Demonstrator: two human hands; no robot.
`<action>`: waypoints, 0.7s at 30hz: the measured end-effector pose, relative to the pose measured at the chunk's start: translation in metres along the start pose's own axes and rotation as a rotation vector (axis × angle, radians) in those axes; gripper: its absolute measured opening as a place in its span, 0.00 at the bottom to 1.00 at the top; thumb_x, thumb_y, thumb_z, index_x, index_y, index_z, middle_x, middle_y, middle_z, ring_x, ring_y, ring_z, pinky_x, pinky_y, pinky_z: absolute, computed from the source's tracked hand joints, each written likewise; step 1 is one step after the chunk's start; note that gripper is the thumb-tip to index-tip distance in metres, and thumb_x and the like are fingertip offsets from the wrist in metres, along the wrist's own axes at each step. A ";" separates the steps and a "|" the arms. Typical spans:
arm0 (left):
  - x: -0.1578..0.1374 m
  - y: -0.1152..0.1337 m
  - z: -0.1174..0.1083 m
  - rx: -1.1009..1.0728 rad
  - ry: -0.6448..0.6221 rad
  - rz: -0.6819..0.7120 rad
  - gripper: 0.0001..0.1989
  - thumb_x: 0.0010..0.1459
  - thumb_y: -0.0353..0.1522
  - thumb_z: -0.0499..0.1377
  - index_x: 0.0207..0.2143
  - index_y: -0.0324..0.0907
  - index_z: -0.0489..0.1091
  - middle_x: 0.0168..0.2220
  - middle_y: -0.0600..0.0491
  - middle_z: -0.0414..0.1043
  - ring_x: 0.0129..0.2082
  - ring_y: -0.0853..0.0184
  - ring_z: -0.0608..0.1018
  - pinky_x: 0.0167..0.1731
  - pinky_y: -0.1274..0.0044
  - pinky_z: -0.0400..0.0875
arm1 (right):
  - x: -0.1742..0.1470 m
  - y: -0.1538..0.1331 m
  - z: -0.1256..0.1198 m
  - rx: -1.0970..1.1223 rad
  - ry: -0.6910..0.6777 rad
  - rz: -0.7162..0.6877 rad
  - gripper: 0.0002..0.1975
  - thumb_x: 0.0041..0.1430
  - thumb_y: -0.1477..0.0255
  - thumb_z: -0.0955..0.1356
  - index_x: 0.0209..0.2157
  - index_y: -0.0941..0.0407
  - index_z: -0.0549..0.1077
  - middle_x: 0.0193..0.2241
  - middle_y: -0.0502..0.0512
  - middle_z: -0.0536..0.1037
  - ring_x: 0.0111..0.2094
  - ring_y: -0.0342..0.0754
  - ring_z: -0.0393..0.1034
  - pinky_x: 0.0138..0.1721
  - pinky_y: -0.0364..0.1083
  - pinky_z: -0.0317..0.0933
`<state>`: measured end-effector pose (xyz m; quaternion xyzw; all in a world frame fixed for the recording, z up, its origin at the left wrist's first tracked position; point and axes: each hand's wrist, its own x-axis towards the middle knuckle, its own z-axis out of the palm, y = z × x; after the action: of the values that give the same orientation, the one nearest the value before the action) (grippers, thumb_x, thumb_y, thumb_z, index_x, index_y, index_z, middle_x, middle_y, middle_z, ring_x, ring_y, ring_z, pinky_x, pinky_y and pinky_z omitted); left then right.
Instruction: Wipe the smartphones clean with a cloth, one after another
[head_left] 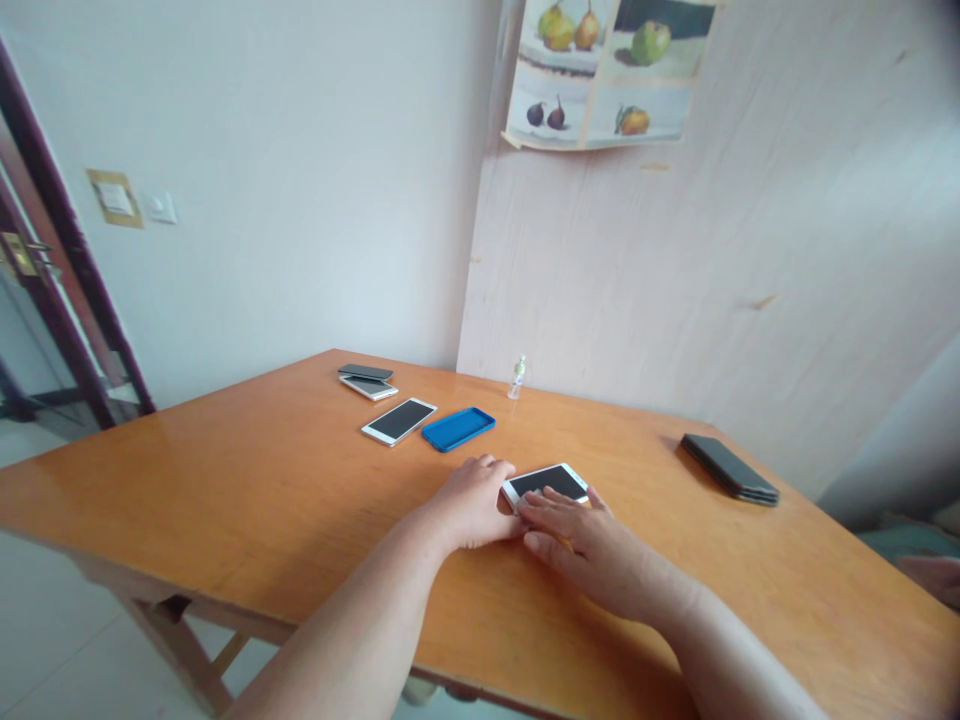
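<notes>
White phone (pixel 553 482) — against left hand (pixel 474 502), partly covered by right hand (pixel 585 545).

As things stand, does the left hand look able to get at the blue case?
Likely yes: the blue case lies just beyond the left hand, and nothing visible stands between them. That hand is at the edge of the nearest white phone, though, so it would probably have to leave that first.

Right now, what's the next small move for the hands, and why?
Probably lift the right hand clear of the phone: it covers part of the near edge, while the left hand sits at the left end, seemingly well placed to steady it.
</notes>
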<state>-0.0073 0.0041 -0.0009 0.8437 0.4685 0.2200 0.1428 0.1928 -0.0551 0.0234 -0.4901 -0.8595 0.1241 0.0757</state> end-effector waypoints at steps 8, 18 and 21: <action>0.001 0.002 -0.002 0.017 -0.010 0.019 0.26 0.47 0.47 0.65 0.46 0.46 0.69 0.44 0.48 0.70 0.48 0.53 0.73 0.44 0.69 0.70 | 0.007 0.040 0.003 -0.150 0.118 0.386 0.25 0.67 0.56 0.57 0.60 0.48 0.67 0.63 0.58 0.64 0.65 0.65 0.53 0.59 0.77 0.34; 0.009 -0.009 0.016 0.010 0.117 0.026 0.27 0.47 0.49 0.64 0.46 0.44 0.70 0.44 0.47 0.72 0.47 0.55 0.73 0.46 0.70 0.69 | 0.018 0.021 0.015 -0.035 0.079 0.134 0.27 0.69 0.52 0.52 0.63 0.43 0.62 0.66 0.54 0.60 0.67 0.60 0.48 0.61 0.74 0.31; 0.010 -0.010 0.017 0.010 0.129 0.029 0.26 0.48 0.47 0.64 0.46 0.45 0.70 0.44 0.48 0.72 0.47 0.55 0.73 0.45 0.70 0.68 | 0.024 0.035 0.017 -0.189 0.133 0.306 0.25 0.69 0.57 0.54 0.62 0.48 0.64 0.65 0.58 0.61 0.67 0.63 0.49 0.59 0.78 0.28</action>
<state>-0.0010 0.0174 -0.0177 0.8351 0.4654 0.2737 0.1049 0.2058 -0.0198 -0.0027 -0.6270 -0.7760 0.0203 0.0663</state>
